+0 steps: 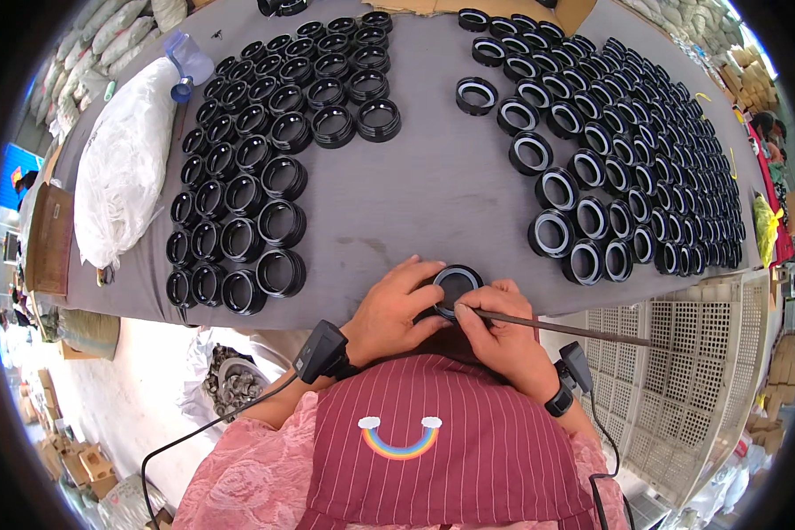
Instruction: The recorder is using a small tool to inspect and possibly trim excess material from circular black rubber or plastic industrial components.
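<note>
Head view: my left hand (404,305) grips a black ring (458,268) by the table's (397,212) near edge. My right hand (503,331) grips a thin rod (583,332), tip at the ring. Risk: rod slippage could scratch it; a slack left hold could drop it.

White plastic bundle (125,168), elongated, upper left of the frame; against its top end, a blue and translucent plastic item (188,60), kind unclear. Pale sacks (115,40), piled, upper left corner. Brown cardboard box (49,238), left edge. Small cartons (84,466), heaped, lower left. Pale perforated crates (680,389), lower right. Yellow bag (768,231), far right.
</note>
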`<move>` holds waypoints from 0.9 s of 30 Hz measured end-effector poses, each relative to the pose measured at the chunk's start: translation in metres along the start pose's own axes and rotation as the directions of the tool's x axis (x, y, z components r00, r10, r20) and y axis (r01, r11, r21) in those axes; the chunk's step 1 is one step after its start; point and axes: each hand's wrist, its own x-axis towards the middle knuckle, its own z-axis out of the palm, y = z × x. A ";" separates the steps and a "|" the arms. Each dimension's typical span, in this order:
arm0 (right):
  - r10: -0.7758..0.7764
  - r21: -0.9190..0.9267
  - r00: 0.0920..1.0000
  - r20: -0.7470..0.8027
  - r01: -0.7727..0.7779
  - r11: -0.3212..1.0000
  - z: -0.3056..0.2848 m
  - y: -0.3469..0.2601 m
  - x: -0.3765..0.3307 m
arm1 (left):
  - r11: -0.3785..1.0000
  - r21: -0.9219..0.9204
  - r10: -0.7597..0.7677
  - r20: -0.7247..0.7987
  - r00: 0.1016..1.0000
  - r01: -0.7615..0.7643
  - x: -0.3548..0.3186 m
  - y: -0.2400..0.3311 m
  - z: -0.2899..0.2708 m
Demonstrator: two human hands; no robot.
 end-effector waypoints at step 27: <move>0.021 0.126 0.972 -0.234 0.009 0.992 -0.001 0.017 0.001 | 0.994 0.046 0.105 -0.039 0.994 -0.103 0.006 -0.005 0.000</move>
